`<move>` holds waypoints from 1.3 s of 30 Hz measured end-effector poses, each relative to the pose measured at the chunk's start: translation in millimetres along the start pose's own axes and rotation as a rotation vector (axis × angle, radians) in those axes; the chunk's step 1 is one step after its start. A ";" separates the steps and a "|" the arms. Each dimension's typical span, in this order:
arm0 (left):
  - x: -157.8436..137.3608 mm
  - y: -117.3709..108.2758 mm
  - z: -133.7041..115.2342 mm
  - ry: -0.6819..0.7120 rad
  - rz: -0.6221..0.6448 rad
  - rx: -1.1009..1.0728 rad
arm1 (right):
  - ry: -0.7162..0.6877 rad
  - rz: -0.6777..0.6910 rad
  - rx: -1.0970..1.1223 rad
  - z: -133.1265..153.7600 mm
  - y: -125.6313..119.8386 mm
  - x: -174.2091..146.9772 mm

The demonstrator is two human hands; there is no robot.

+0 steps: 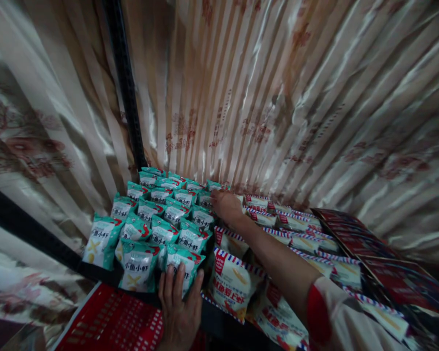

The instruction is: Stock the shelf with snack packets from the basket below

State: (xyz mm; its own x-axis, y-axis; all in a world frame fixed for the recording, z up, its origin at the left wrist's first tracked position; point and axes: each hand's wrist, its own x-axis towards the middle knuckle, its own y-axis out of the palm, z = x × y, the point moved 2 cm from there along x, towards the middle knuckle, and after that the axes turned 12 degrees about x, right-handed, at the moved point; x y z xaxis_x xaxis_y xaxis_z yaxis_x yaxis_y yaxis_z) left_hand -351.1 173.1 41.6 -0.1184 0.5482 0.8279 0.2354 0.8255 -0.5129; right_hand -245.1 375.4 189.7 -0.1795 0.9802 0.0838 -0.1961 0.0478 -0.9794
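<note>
Rows of small teal-and-white snack bags (166, 231) stand close together on a dark shelf. My left hand (181, 302) rests its outstretched, slightly spread fingers against the front of a teal snack bag (185, 258) in the nearest row. Reaching over to the back right of the teal group, my right hand (227, 207) has its fingers curled at the edge of another teal snack bag (206, 199). Its fingertips are partly hidden and dim. Cream snack bags with red-and-blue striped edges (234, 282) stand directly to the right, under my right forearm.
A red perforated plastic basket (113, 319) sits below the shelf front at the left. Dark red glossy packs (354, 231) lie at the far right. A black shelf post (126, 83) rises at the back left, before a pleated, shiny curtain (219, 97).
</note>
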 end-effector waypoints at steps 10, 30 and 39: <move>0.8 3.4 1.8 0.019 -0.026 0.010 | 0.093 0.104 -0.007 -18.7 3.9 21.3; -0.8 4.9 3.3 0.034 -0.039 0.008 | 0.157 0.086 0.183 -56.3 19.5 46.0; 5.2 -5.7 2.5 0.095 -0.004 0.059 | -0.019 -0.160 0.394 -42.9 -28.1 -28.8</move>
State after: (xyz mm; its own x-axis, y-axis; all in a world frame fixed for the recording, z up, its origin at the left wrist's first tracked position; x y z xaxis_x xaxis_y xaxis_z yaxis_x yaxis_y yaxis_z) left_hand -355.5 171.5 48.3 -0.0271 0.5318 0.8464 0.1772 0.8359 -0.5195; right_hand -193.1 354.1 206.9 -0.1336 0.9626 0.2358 -0.5760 0.1182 -0.8088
